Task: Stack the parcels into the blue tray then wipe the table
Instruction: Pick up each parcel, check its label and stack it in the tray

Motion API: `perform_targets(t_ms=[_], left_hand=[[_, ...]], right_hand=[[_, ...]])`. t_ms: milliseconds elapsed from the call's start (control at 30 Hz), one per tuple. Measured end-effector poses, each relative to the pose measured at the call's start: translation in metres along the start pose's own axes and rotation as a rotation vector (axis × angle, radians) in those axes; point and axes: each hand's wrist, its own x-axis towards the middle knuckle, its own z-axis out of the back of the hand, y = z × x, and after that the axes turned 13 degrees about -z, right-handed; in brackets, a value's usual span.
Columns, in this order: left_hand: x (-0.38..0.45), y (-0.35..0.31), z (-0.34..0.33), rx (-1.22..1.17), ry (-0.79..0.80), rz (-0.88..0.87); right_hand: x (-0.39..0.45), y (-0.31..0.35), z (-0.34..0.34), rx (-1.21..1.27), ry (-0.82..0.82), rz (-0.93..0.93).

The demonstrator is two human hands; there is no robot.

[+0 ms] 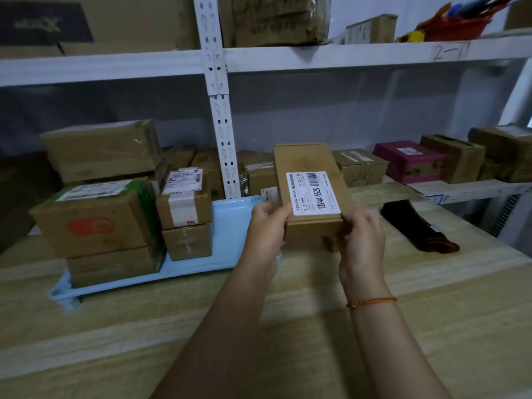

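Both hands, left hand (266, 226) and right hand (361, 240), grip the labelled parcel (311, 185) above the table (288, 326). Stacking step in hand. Next: carry it left onto the blue tray (230, 240), beside the stacked parcels (184, 214).

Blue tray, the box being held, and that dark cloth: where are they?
Blue tray (230, 243): head view, bare floor.
Held box (305, 162): head view, top face above label.
Dark cloth (417, 228): head view, middle.
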Motion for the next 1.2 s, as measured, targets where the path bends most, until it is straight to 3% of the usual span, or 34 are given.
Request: perform_targets(t_ms=[400,633,933,1200], left_hand=[[-0.032,-0.012,0.057,-0.079,-0.072,-0.079],[-0.041,-0.011,0.068,-0.066,-0.101,-0.151],[-0.046,-0.007,0.074,-0.011,-0.046,-0.317],[-0.046,-0.006,0.083,-0.001,-0.055,-0.29]], right_hand=[[-0.06,-0.032,-0.008,0.048,0.124,-0.001],[-0.063,-0.038,-0.01,-0.138,0.174,-0.015],[-0.064,-0.045,-0.005,-0.323,0.358,0.058],[-0.062,-0.049,-0.011,-0.271,0.316,-0.037]])
